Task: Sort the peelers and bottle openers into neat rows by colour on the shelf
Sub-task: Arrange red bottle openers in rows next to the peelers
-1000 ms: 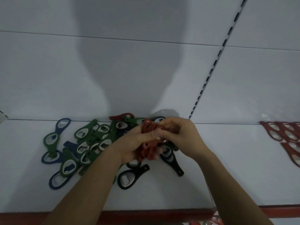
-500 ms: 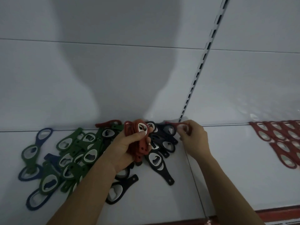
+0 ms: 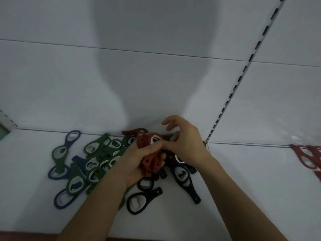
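Note:
My left hand [image 3: 139, 159] grips a bundle of several red bottle openers [image 3: 149, 164], held upright over a mixed pile on the white shelf [image 3: 251, 188]. My right hand [image 3: 187, 141] is against the top of the bundle. Its thumb lies on the bundle beside my left thumb, and its other fingers are lifted and loosely curled. Green bottle openers [image 3: 97, 148] and blue bottle openers [image 3: 73, 136] lie tangled to the left. Black bottle openers [image 3: 139, 202] lie in front of and under my hands. One more red bottle opener [image 3: 132, 132] lies at the back of the pile.
A laid-out group of red bottle openers [image 3: 305, 157] sits at the far right of the shelf. A slotted upright [image 3: 243, 70] runs up the white back panel. The shelf's red front edge [image 3: 26, 236] shows at the bottom.
My right hand, which had reached to the back of the pile by the upright, has come back to the red bundle. My left hand still holds that bundle.

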